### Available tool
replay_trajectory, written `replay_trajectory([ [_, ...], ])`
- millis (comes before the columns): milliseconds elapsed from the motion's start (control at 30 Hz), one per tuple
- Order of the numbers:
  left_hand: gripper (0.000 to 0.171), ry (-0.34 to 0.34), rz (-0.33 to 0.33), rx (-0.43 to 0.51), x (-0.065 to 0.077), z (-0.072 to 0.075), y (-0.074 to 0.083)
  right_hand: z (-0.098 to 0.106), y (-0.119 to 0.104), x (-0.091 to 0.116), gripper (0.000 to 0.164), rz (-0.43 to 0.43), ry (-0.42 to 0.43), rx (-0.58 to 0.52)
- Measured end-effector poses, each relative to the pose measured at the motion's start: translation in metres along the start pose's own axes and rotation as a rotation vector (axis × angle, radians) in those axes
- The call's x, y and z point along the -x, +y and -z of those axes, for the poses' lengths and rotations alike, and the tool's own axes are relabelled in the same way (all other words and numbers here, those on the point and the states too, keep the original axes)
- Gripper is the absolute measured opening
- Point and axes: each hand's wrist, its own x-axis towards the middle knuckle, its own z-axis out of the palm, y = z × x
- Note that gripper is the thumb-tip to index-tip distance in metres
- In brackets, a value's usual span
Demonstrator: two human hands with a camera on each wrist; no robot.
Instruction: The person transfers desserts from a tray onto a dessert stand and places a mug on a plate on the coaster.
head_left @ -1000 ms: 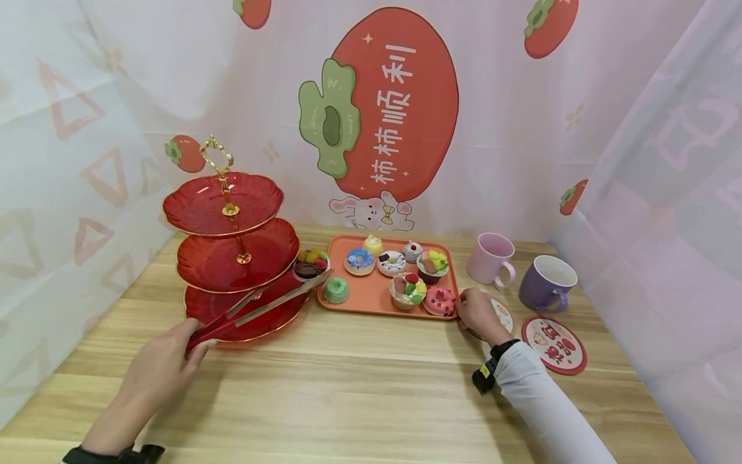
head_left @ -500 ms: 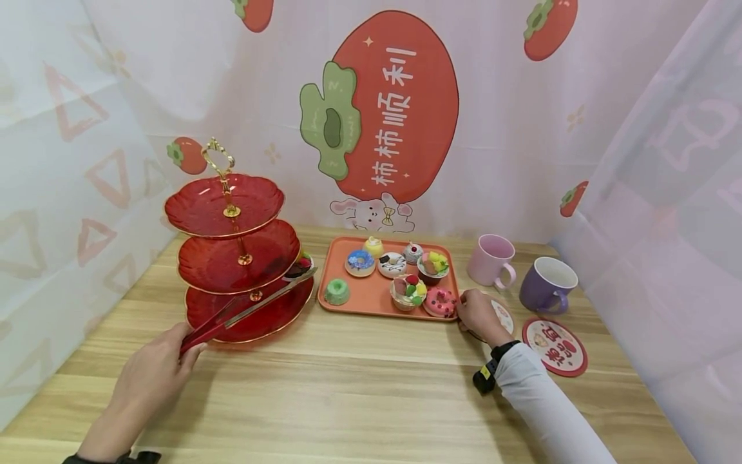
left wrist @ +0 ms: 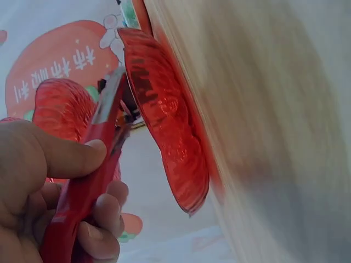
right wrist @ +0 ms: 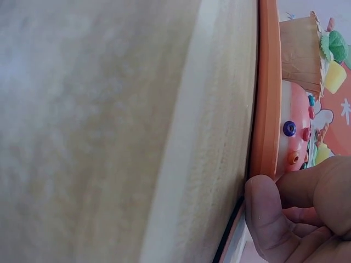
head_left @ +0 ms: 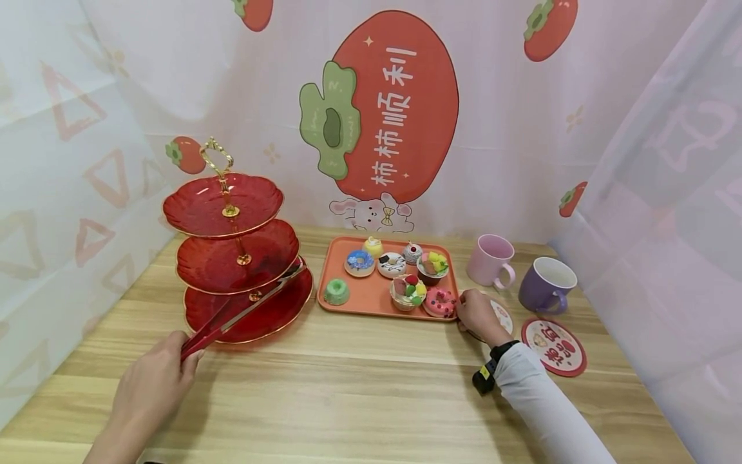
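- Red-handled metal tongs (head_left: 227,325) are gripped in my left hand (head_left: 152,383), thumb and curled fingers around the handles, their metal arms reaching in between the lower two tiers of a three-tiered, gold-rimmed translucent red stand (head_left: 211,261).
- By the tips shows a dark, partly hidden item (left wrist: 129,100); I cannot tell whether they pinch it.
- My right hand (head_left: 480,317) pinches the rim of a rectangular orange tray (head_left: 365,300), just beside a round pink doughnut dotted with coloured beads (head_left: 439,301).

Way through across front tabletop (head_left: 348,386); middle plate (head_left: 199,261) (overhanging) blocks part of bottom plate (head_left: 290,301) from above.
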Motion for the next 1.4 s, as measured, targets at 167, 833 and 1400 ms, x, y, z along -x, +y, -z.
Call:
replay_trajectory([
  [167,0.018,-0.019,0.028,-0.006,0.003,0.0,0.006,0.0,0.0,0.0,0.012,-0.012,0.003,0.001],
  [833,0.018,0.028,0.028,0.004,0.008,-0.009,0.006,0.0,-0.001,-0.002,0.011,-0.032,-0.015,-0.012],
  [1400,0.024,-0.094,0.106,-0.001,0.005,0.004,0.011,0.001,-0.002,-0.001,0.011,-0.045,-0.022,-0.025],
])
